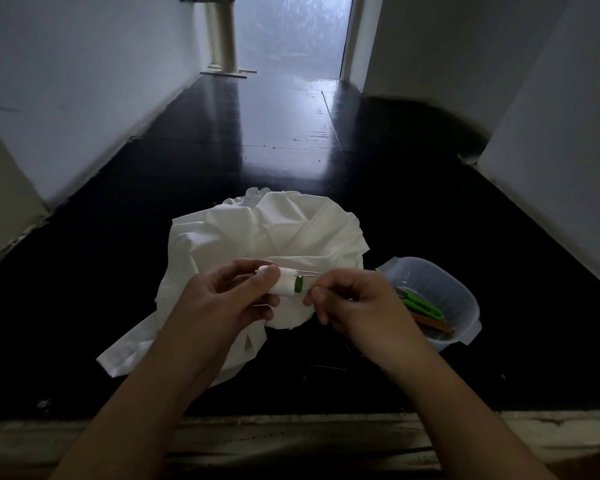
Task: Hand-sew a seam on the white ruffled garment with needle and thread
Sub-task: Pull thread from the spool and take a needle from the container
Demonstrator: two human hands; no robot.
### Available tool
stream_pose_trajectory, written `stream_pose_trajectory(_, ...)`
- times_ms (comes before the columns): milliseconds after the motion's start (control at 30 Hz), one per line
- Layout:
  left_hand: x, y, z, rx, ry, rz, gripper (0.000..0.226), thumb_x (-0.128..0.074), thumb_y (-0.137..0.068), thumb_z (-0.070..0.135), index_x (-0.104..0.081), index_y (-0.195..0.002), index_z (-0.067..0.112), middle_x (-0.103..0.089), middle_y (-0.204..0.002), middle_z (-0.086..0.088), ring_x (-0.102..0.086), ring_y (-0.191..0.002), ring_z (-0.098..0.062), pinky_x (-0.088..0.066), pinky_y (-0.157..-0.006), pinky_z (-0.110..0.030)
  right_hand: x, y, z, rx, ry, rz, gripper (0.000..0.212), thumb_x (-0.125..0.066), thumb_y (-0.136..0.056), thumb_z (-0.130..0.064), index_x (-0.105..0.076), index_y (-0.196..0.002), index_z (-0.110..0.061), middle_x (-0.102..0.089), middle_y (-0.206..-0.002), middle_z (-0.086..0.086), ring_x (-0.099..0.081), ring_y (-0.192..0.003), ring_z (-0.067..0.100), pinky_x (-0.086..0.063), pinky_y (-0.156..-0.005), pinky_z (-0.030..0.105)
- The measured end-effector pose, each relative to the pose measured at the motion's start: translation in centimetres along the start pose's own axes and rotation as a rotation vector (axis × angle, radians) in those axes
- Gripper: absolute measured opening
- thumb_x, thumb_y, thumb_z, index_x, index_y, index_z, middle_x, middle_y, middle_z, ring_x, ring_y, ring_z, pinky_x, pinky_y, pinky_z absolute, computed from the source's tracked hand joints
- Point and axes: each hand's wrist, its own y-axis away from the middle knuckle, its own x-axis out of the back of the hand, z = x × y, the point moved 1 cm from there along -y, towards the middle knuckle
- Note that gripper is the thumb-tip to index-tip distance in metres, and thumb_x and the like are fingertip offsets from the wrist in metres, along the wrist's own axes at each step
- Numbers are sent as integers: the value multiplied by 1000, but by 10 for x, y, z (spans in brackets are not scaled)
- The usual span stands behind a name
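Left hand (222,292): curled round a white thread spool (286,284) with a green end, thumb on top, held above the garment.
Right hand (357,299): fingertips pinched together just beside the spool's green end; a thin strand between them too fine to be sure of.
Garment (274,230): white, ruffled along its far edge, crumpled on the dark floor (187,150) near the middle of its near edge.
Tub (440,292): clear plastic, on the floor just right of the garment, holding green-handled snips (421,304).

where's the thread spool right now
In the head view, the spool is just left of centre, held in the left hand above the white garment, with the right hand beside it.
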Motion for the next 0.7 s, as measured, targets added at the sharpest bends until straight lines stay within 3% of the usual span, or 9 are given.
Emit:
stream_pose_trajectory(133,2,-1,2,-10,26,36,34,-78,-78,24,-77,-107,6,-80,-92,-12,-74,-79,-19,-63,-70,-26,9,-5,2,-47,-126,137,25,-62,-97,1,-75,-77,-4,-56,-57,10,-43,-49,10,-34,-48,15)
stream_pose_trajectory(233,5,-2,2,-44,-15,145,19,-77,-88,18,-77,-106,10,-80,-94,-10,-76,-80,-17,-64,-74,-27,16,-6,3,-61,-115,142,26,-63,-96,0,-75,-74,-7,-57,-58,10,-46,-53,15,-34,-48,16)
stream_pose_trajectory(400,18,-6,3,-49,-95,210,17,-77,-91,23,-78,-107,18,-81,-98,-5,-76,-89,-21,-60,-82,-36,31,-5,3,-74,-211,313,20,-63,-97,0,-72,-80,3,-55,-59,9,-45,-47,9,-35,-46,14)
stream_pose_trajectory(567,26,-11,10,-44,110,341,11,-74,-94,17,-75,-104,13,-77,-95,-7,-70,-78,-15,-58,-78,-32,47,-7,15,-143,-77,465,28,-64,-97,-6,-72,-71,-9,-54,-54,3,-46,-53,20,-35,-52,30)
stream_pose_trajectory(700,33,-14,11,-102,139,488,7,-73,-96,19,-74,-102,17,-76,-98,-3,-69,-77,-10,-57,-73,-28,50,-5,19,-190,181,448,27,-64,-93,-5,-71,-67,-8,-63,-53,2,-56,-51,17,-47,-59,37)
